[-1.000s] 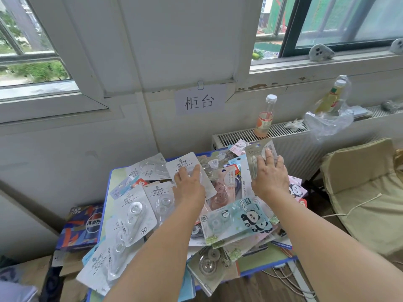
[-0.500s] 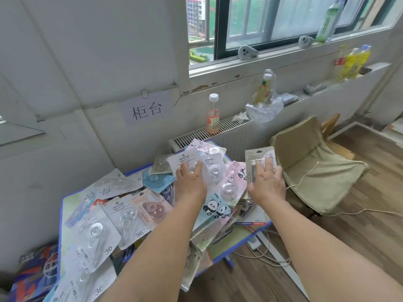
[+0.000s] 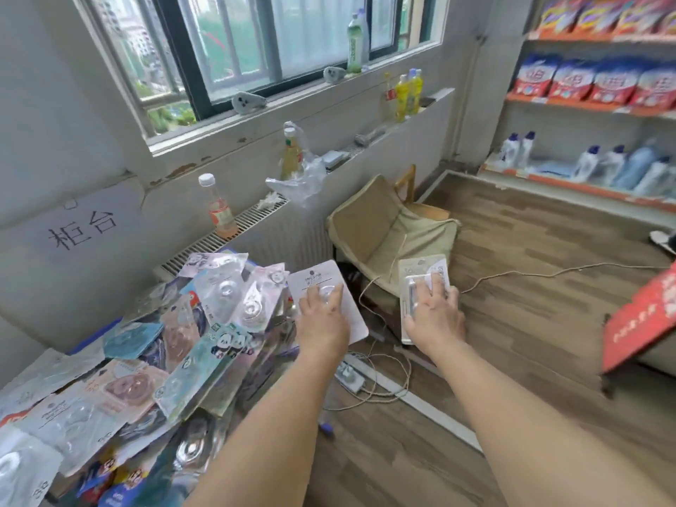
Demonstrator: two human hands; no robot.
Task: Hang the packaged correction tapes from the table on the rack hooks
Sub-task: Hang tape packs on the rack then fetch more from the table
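Gripping a white pack [image 3: 331, 287] in left hand [image 3: 322, 320], grey pack [image 3: 420, 283] in right hand [image 3: 435, 316], hands apart

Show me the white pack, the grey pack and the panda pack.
white pack [image 3: 354, 312]: head view, bare card right of the left hand.
grey pack [image 3: 415, 269]: head view, top of card.
panda pack [image 3: 223, 342]: head view, panda print.

Both bare forearms reach forward, side by side. The left hand [image 3: 323, 316] and right hand [image 3: 435, 316] are held palm-down, fingers curled, each gripping 1 flat package.
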